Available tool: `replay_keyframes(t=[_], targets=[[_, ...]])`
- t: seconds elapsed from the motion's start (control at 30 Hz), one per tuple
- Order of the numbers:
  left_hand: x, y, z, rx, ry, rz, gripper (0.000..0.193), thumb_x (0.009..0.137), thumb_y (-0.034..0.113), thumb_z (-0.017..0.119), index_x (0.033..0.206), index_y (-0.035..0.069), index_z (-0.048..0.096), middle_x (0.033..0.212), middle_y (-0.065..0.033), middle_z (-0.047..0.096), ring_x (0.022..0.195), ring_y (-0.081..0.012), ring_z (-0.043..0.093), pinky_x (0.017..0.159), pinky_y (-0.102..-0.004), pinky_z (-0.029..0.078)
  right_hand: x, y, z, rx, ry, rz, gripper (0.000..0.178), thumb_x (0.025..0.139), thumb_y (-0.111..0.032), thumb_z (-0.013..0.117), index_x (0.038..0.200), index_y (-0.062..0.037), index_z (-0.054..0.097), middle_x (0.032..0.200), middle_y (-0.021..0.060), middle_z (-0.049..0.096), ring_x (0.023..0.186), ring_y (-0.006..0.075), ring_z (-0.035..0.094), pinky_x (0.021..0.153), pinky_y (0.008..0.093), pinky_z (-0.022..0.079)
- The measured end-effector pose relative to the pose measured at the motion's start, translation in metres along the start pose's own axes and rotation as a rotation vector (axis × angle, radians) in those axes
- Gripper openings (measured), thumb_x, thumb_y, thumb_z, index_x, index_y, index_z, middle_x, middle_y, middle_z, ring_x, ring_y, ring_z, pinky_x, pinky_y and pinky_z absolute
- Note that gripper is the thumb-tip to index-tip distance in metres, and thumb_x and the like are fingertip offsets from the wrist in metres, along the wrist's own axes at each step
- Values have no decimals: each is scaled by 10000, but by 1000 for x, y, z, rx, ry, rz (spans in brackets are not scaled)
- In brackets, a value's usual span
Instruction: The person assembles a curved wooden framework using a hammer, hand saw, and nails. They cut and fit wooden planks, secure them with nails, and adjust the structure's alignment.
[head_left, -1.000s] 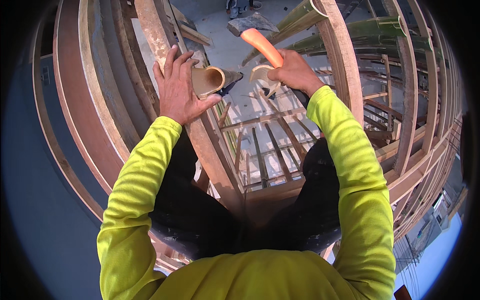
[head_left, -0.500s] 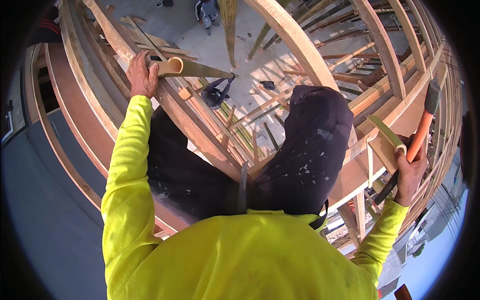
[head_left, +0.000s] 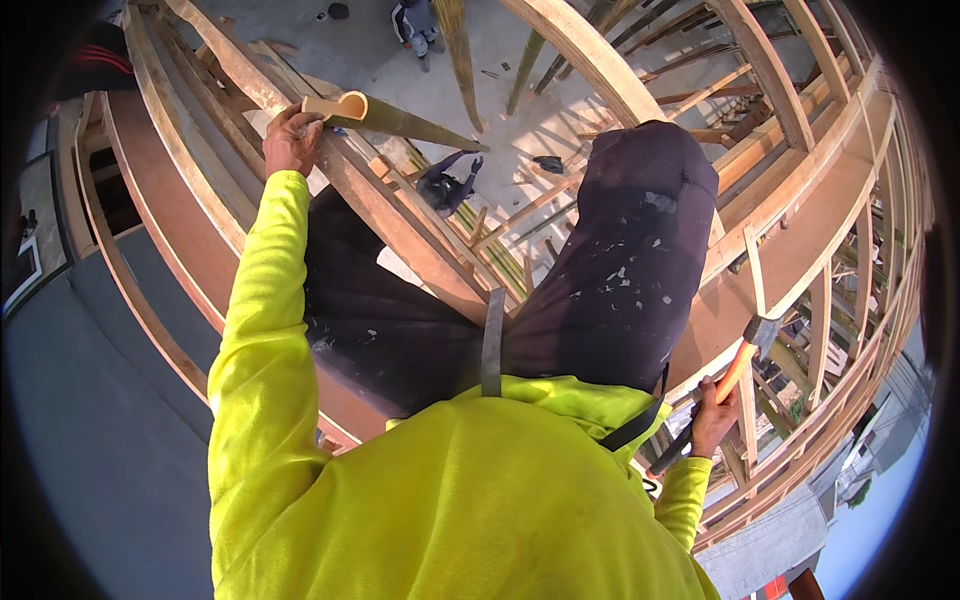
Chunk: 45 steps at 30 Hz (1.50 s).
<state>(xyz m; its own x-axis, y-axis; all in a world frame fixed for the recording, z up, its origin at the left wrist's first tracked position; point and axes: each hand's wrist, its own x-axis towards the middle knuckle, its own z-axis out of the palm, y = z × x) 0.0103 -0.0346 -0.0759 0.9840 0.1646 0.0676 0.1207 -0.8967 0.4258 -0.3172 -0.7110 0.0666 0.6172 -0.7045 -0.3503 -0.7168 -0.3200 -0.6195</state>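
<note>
My left hand (head_left: 292,140) is closed on the upper end of a bamboo pole (head_left: 410,125), at the sloping wooden beam. This end is hollow, with a cut-out and a strip left projecting under my fingers. The pole slants down to the right, toward a person (head_left: 448,188) below with raised arms. At the lower right my right hand (head_left: 714,415) grips a tool (head_left: 738,370) with an orange and black handle and a dark metal head. I cannot tell whether it is a hammer or a hatchet. Its head is beside the curved wooden edge.
I sit astride timber framing; a wooden beam (head_left: 400,230) runs between my legs. Curved ribs (head_left: 590,60) arch ahead and a plywood strip (head_left: 820,225) bends along the right. Far below, a second person (head_left: 415,28) stands on the concrete floor. A grey surface (head_left: 120,370) lies left.
My right hand has come down and inward with the tool; the short bamboo piece it also held is gone from it. The person below has lowered their hands off the pole's far end.
</note>
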Motion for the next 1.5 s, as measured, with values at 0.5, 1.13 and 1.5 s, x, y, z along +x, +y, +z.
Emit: replay_keyframes(t=[0.5,1.13,1.5], targets=[[1,-6,3,-218,113,-149,213,747,139,797,959,122,787,1242,-122,645,1193,-318,564,1049,-402,441,-82,-340,241,406,-903,-786,351,879,25,512,1230,35,510,890,26,533,700,66,478,601,220,408],[4,23,-7,-378,156,-214,317,684,50,799,991,121,766,1223,-75,631,1200,-286,482,1023,-365,415,-106,-298,444,45,-1013,-820,330,874,-138,634,1096,-6,429,883,276,639,805,496,616,674,564,476],[4,14,-3,-153,78,-108,300,882,156,646,1155,36,679,1236,-124,594,1194,-247,515,1012,-330,424,-98,-297,443,4,-1084,-794,356,866,-114,641,1110,-4,406,940,282,636,812,497,623,670,558,494]])
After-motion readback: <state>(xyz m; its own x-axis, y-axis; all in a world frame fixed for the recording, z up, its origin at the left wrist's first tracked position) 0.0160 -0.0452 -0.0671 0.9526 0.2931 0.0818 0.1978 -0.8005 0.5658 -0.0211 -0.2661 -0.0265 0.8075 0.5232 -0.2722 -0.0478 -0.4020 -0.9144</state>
